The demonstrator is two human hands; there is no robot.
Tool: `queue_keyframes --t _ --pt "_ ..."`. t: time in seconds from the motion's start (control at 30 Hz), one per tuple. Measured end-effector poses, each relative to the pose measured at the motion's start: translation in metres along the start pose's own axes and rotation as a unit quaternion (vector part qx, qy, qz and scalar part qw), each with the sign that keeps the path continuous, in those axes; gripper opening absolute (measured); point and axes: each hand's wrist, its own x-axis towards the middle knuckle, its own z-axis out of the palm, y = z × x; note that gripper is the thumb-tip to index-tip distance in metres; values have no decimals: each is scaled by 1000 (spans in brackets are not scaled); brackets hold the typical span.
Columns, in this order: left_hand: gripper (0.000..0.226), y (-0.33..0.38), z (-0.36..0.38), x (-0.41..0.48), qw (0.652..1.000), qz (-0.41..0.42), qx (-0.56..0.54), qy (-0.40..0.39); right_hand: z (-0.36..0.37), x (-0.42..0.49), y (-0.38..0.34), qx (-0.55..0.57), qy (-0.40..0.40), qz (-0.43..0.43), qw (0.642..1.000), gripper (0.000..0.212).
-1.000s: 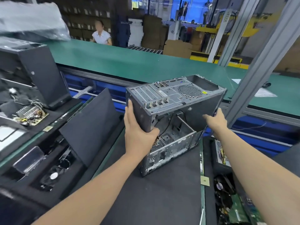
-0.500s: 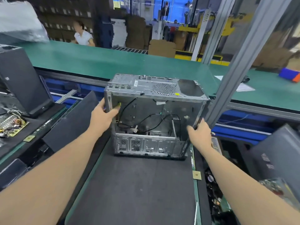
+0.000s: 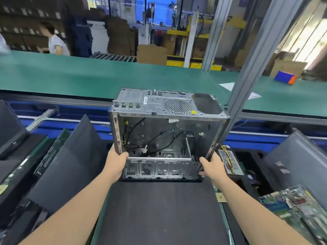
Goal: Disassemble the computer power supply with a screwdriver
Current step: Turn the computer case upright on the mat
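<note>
Both hands on case (image 3: 168, 135). Left hand (image 3: 115, 165) grips its left front edge low down, thumb hooked inside the opening; right hand (image 3: 212, 167) grips the lower right corner, fingers curled round the edge. Case sits between the hands at the far end of the dark mat (image 3: 159, 209), open side facing the wearer, grille panel up, loose black cables (image 3: 159, 137) inside. Just right of the right hand: a vented metal box with yellow wires, by its look the power supply (image 3: 230, 161), lying in a dark tray, apart from the case. Beyond the right hand a grey post (image 3: 247, 85) rises close against the case's right edge; whether they touch, cannot tell. Left of the left hand a dark panel (image 3: 70, 156) leans close by, tight on that side. Further right, another dark panel (image 3: 297, 156) and a green circuit board (image 3: 292, 206). Beyond the case, past a metal rail, a green conveyor (image 3: 70, 76) runs across. Nearer than the hands the mat lies flat, open room there.
</note>
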Motion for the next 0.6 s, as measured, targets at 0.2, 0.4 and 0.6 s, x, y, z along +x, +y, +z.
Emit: queue_keyframes --t 0.2,0.4,0.6 --pt "29 12 11 39 1000 -2 -2 1 17 31 -6 0 14 10 1000 15" --pt "25 15 21 69 1000 4 0 -2 25 56 -10 -4 25 22 999 12" --pt "25 18 30 83 1000 0 -8 8 25 69 -13 1 12 10 1000 16"
